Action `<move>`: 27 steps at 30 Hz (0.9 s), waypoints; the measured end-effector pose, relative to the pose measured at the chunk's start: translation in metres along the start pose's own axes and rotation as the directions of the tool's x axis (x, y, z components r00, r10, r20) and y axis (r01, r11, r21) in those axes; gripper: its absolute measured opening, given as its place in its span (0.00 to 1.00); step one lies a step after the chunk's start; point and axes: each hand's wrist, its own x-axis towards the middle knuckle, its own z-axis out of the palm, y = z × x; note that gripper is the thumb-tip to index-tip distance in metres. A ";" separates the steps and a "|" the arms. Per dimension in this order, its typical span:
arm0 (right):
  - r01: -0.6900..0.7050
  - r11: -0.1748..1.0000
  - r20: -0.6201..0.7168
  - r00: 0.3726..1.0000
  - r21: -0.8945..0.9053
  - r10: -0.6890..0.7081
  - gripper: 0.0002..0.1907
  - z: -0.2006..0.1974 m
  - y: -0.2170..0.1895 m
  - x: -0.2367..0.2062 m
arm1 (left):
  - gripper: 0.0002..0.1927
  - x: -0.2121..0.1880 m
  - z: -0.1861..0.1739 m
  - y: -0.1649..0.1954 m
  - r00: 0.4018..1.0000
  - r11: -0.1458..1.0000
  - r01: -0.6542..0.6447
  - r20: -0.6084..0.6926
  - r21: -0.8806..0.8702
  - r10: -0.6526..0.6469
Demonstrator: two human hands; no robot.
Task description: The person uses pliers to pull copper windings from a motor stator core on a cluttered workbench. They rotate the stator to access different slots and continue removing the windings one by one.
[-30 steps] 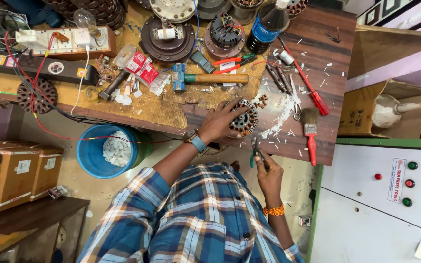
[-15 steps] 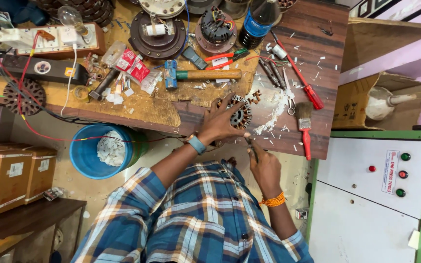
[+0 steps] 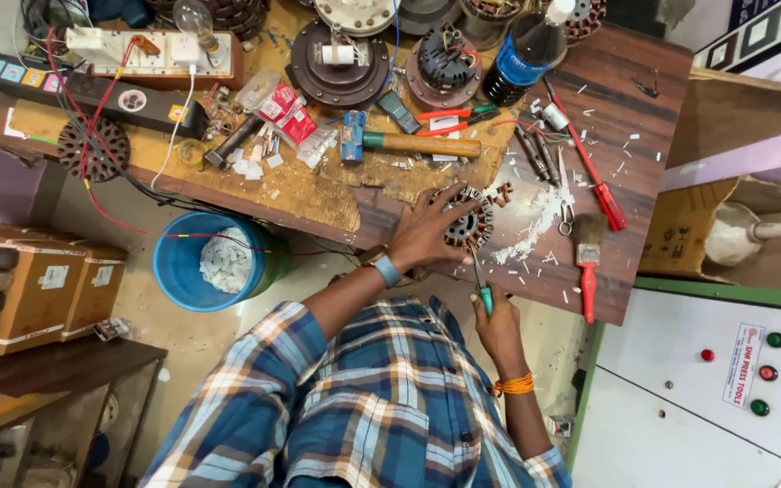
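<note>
**Stator held down, tool at its edge**

The left hand (image 3: 422, 233) lies spread over a stator (image 3: 465, 224), a round toothed metal core, fingers splayed across its near side and pressing it flat onto the tabletop (image 3: 625, 108). The stator sits near the front edge of the tabletop, just left of a drift of white scraps (image 3: 535, 226). The right hand (image 3: 497, 323) is closed around a green-handled tool (image 3: 482, 287), gripping the handle in a fist; the thin metal shaft points up to the stator's lower rim and seems to touch it, though the tip itself is too small to make out.

Just right of the scraps lies a red-handled brush (image 3: 588, 262), bristles away from the person. A long red screwdriver (image 3: 589, 172) lies slanted beyond it. Behind the stator a wooden-handled hammer (image 3: 409, 143) lies across the tabletop, with a dark bottle (image 3: 522, 54) standing further back. Two round motor parts (image 3: 341, 59) sit at the far side. Under the tabletop's left end stands a blue bucket (image 3: 183, 262) with white scraps in it. The person wears a blue plaid shirt (image 3: 363, 407), a watch on the left wrist and an orange thread on the right.
</note>
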 end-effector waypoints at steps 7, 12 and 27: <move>-0.606 -0.219 0.524 0.783 0.765 -0.335 0.24 0.011 0.042 0.001 | 0.68 0.008 0.004 -0.006 0.994 0.984 -0.098 0.069 0.147 0.089; -0.447 -0.327 0.373 0.889 0.833 -0.264 0.24 -0.005 0.043 0.026 | 0.67 0.002 0.006 -0.012 0.995 0.987 -0.100 0.021 0.126 0.099; -0.074 0.955 -0.023 0.996 0.288 0.084 0.28 -0.046 0.007 0.075 | 0.62 0.014 -0.045 -0.001 0.907 0.872 -0.389 0.288 0.297 0.306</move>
